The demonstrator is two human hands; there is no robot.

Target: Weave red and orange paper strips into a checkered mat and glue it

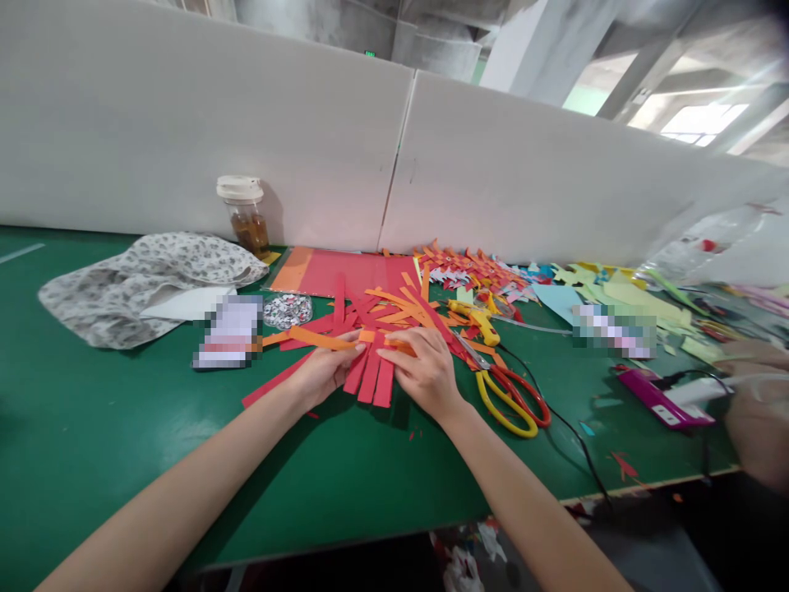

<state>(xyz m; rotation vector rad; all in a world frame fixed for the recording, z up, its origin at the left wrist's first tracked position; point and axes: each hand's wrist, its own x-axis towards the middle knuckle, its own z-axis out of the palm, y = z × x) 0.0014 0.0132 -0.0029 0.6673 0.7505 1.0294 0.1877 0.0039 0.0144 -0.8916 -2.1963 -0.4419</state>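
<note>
Just above the table's near half, my left hand (326,374) pinches an orange paper strip (317,338) that runs across the tops of several red paper strips (370,376). My right hand (428,370) closes on the right side of the same strips, its thumb and fingertips at the orange band. The red strips hang side by side between both hands. Behind them lies a loose heap of red and orange strips (394,311). Large scissors (509,399) with one yellow and one red handle rest right of my right hand, near a yellow glue gun (474,319).
Left on the green table (259,485) are a patterned cloth (148,279), a blurred-out phone (228,333) and a lidded cup (243,215). A purple power strip (662,399), paper scraps and a clear bottle (703,245) lie right, near another person's arm (764,419). A white partition (246,107) stands behind.
</note>
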